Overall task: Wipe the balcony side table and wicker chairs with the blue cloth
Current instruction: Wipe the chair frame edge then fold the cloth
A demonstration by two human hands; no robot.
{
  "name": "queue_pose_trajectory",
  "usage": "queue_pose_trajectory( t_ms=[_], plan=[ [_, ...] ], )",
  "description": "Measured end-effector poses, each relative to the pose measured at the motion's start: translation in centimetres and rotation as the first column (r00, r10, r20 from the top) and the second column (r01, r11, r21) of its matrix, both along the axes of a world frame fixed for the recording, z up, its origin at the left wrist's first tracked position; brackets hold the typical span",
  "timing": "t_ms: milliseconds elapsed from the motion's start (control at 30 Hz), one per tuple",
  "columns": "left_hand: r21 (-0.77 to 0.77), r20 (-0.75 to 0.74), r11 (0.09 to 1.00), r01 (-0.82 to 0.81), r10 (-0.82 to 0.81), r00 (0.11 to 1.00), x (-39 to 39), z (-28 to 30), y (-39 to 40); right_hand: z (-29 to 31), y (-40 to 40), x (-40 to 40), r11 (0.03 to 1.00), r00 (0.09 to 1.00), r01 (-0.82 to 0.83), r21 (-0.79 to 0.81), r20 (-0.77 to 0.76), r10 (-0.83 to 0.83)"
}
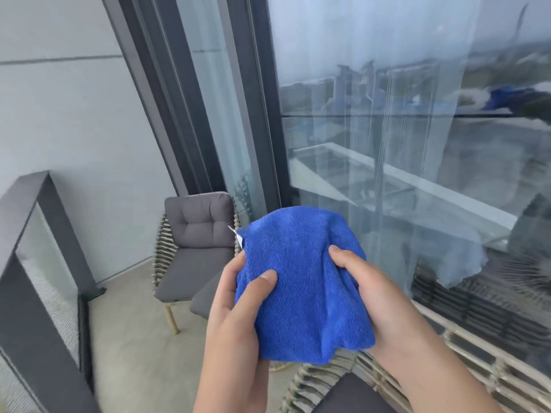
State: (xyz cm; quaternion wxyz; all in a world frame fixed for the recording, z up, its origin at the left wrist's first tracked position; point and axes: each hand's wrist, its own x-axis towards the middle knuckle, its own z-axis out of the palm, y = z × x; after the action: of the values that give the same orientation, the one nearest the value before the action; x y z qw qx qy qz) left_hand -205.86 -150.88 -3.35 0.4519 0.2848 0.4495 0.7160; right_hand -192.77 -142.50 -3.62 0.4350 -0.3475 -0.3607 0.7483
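I hold a folded blue cloth [301,281] up in front of me with both hands. My left hand [235,311] grips its left edge, thumb on top. Gripping the right edge is my right hand [372,290], thumb pressed into the fabric. A small white tag sticks out at the cloth's upper left. Beyond the cloth stands a wicker chair [190,248] with grey cushions, against the wall corner. A second wicker chair [337,386] with a dark cushion lies close below my hands at the bottom right. A dark round surface [205,299] shows partly behind my left hand.
A glass balustrade with a dark frame [38,234] runs along the left. A tall sliding glass door [387,144] with a sheer curtain behind it fills the right. The beige balcony floor [131,338] lies between the far chair and the railing.
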Motion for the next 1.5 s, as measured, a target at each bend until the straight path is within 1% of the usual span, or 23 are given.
queue_pose_trajectory(
  t_ms=[167,433,633,700,800,1000,1100,1133,1233,1333,1400,1500],
  plan=[
    [0.031,0.013,0.998,0.059,-0.059,0.998,-0.2,1.2,0.8,1.0,0.5,0.0,0.998,0.998,0.048,0.051,-0.052,-0.046],
    [0.063,0.012,0.994,0.090,-0.091,0.996,3.9,1.4,0.7,1.0,0.7,4.0,0.993,0.995,0.062,0.103,-0.085,-0.053],
    [0.053,0.055,0.996,0.069,-0.071,0.996,6.7,0.5,1.2,0.5,1.2,6.7,0.994,0.995,0.067,0.091,-0.075,-0.060],
    [0.040,0.070,0.997,0.068,-0.071,0.995,6.9,0.0,1.8,0.1,1.5,7.0,0.994,0.994,0.080,0.076,-0.081,-0.074],
    [0.021,0.082,0.995,0.100,-0.102,0.991,6.3,-0.9,3.3,-0.8,2.2,6.7,0.993,0.993,0.110,0.052,-0.051,-0.107],
    [-0.019,0.117,0.980,0.199,-0.195,0.974,2.7,-2.9,8.0,-2.2,5.3,3.8,0.975,0.975,0.222,0.014,0.008,-0.222],
    [-0.035,0.113,0.963,0.266,-0.261,0.959,-0.4,-4.0,10.9,-3.3,6.9,1.1,0.967,0.966,0.254,0.014,0.055,-0.254],
    [-0.040,0.118,0.950,0.310,-0.304,0.945,-2.3,-4.4,12.6,-3.7,7.8,-0.7,0.960,0.958,0.280,0.007,0.055,-0.280],
    [-0.053,0.110,0.930,0.364,-0.357,0.928,-6.7,-5.3,16.0,-4.3,9.5,-4.9,0.933,0.930,0.359,-0.013,0.085,-0.357],
    [-0.068,0.133,0.889,0.453,-0.442,0.887,-11.0,-5.9,19.2,-4.3,11.3,-9.1,0.913,0.908,0.408,-0.028,0.117,-0.402],
    [-0.083,0.176,0.845,0.529,-0.510,0.842,-13.1,-6.2,20.4,-4.2,12.0,-10.8,0.900,0.892,0.436,-0.010,0.138,-0.431],
    [-0.152,0.255,0.769,0.621,-0.577,0.776,-15.4,-7.1,21.0,-4.5,12.3,-12.6,0.888,0.874,0.458,0.034,0.166,-0.457]
  ],
)
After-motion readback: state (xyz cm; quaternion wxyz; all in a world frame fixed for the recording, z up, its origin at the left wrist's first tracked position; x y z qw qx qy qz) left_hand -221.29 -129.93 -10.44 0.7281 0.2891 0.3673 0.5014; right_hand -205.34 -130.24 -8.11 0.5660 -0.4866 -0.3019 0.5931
